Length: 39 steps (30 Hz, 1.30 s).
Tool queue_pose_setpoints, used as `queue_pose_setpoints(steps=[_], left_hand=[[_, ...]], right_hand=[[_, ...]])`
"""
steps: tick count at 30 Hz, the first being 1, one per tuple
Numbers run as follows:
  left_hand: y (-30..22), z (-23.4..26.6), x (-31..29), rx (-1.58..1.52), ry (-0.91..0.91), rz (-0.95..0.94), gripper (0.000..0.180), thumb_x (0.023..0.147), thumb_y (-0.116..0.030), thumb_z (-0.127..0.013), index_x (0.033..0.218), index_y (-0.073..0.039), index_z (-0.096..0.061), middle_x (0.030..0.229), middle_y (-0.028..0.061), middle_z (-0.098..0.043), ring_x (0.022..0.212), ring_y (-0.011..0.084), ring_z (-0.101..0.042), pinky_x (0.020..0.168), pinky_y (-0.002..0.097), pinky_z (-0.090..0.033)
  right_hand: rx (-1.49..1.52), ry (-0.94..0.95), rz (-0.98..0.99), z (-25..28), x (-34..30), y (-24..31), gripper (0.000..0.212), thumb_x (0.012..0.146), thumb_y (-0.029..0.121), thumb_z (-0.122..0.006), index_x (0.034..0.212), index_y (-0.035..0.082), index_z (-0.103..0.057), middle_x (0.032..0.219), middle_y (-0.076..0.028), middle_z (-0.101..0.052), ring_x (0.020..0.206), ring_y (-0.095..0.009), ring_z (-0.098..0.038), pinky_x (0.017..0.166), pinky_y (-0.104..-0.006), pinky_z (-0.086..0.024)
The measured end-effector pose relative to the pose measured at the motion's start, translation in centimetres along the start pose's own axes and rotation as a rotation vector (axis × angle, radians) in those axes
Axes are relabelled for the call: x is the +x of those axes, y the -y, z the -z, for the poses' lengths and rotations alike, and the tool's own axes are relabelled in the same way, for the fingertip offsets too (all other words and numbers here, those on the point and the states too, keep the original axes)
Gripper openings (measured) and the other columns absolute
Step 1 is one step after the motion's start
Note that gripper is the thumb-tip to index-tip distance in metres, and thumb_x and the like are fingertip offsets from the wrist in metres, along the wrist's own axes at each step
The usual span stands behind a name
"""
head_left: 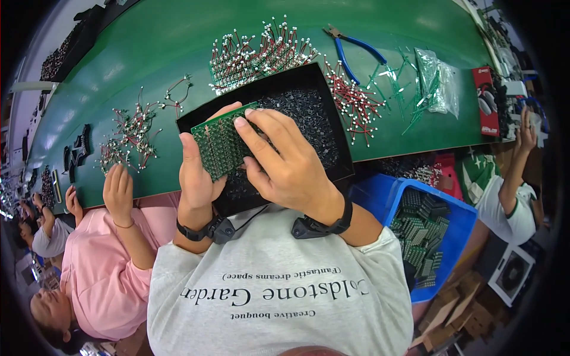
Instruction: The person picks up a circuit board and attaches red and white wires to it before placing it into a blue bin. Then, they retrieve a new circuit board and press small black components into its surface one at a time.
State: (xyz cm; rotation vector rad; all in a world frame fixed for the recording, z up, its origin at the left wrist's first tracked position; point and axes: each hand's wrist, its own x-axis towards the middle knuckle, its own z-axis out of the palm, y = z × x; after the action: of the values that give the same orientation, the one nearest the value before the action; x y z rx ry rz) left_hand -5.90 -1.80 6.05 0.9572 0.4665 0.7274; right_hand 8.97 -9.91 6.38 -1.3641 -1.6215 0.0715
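Clearly, from where I stand, the item being handled is a thin, rigid green circuit board panel (215, 148), its face rough with rows of small repeated parts. It is held tilted above a black tray (261, 88), whose straight walls hold a gritty heap of small dark pieces (306, 115). The person's left hand (199, 178) has its fingers clamped on the panel, with the thumb along its left edge. The right hand (288, 160) bends over the other side, fingers slightly parted, two fingertips on the panel's upper right part; I cannot tell whether they pinch anything.

Around the tray, on the smooth green surface (392, 18), I count one pair of pliers (365, 45) with curved blue handles, one crinkled clear plastic bag (442, 89) and one glossy red box (487, 110). Three clusters of thin wires tipped with white connectors stand out: a bristling one (237, 65) behind the tray, a loose red one (353, 98) to its right, and a tangled one (133, 133) to the left. Below the edge sits one blue plastic bin (380, 199), filled with many stacked green boards (418, 234), too overlapped to count. Two black wristbands circle the person's wrists.
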Motion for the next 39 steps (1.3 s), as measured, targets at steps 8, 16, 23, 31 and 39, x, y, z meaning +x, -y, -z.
queue_pose_setpoints(steps=[8,16,23,31,39], left_hand=[[0.0,-0.3,-0.1,0.036,0.010,0.025,0.086,0.103,-0.065,-0.019,0.147,0.006,-0.039,0.135,0.0175,-0.059,0.119,0.0231,-0.060,0.100,0.0360,-0.049],[0.0,0.0,-0.3,0.113,0.034,0.055,0.086,0.103,-0.065,-0.019,0.147,0.007,-0.040,0.134,0.0170,-0.059,0.118,0.0228,-0.061,0.098,0.0359,-0.049],[-0.3,-0.3,-0.2,0.092,0.054,0.047,0.089,0.101,-0.068,-0.021,0.147,0.007,-0.039,0.134,0.0170,-0.059,0.118,0.0234,-0.061,0.100,0.0366,-0.049],[0.1,0.4,0.0,-0.010,0.083,0.031,0.089,0.102,-0.067,-0.021,0.147,0.007,-0.039,0.134,0.0171,-0.058,0.118,0.0241,-0.061,0.098,0.0366,-0.051],[-0.4,-0.5,-0.3,0.136,0.028,0.069,0.090,0.101,-0.069,-0.022,0.147,0.007,-0.039,0.129,0.0183,-0.061,0.112,0.0241,-0.063,0.093,0.0370,-0.053]], right_hand=[[-0.046,-0.076,-0.045,-0.6,-0.4,0.4,0.052,0.069,-0.003,-0.069,0.120,-0.006,-0.062,0.116,-0.021,-0.057,0.104,-0.039,-0.061,0.090,-0.0446,-0.054],[-0.014,-0.145,-0.035,-0.3,-0.1,-0.3,0.037,0.069,-0.003,-0.071,0.105,-0.003,-0.062,0.100,-0.016,-0.059,0.089,-0.035,-0.062,0.077,-0.0415,-0.054],[-0.031,-0.172,-0.071,0.1,-0.1,-0.9,0.038,0.071,-0.006,-0.070,0.108,-0.002,-0.067,0.096,-0.013,-0.061,0.082,-0.030,-0.063,0.070,-0.0370,-0.054],[0.025,-0.134,-0.036,0.2,-0.3,-0.6,0.044,0.071,-0.006,-0.070,0.115,-0.003,-0.067,0.105,-0.015,-0.062,0.088,-0.031,-0.064,0.074,-0.0386,-0.055],[0.015,-0.090,-0.069,0.8,-0.2,-0.7,0.033,0.072,-0.005,-0.069,0.105,-0.003,-0.066,0.103,-0.015,-0.060,0.087,-0.031,-0.063,0.073,-0.0391,-0.054]])
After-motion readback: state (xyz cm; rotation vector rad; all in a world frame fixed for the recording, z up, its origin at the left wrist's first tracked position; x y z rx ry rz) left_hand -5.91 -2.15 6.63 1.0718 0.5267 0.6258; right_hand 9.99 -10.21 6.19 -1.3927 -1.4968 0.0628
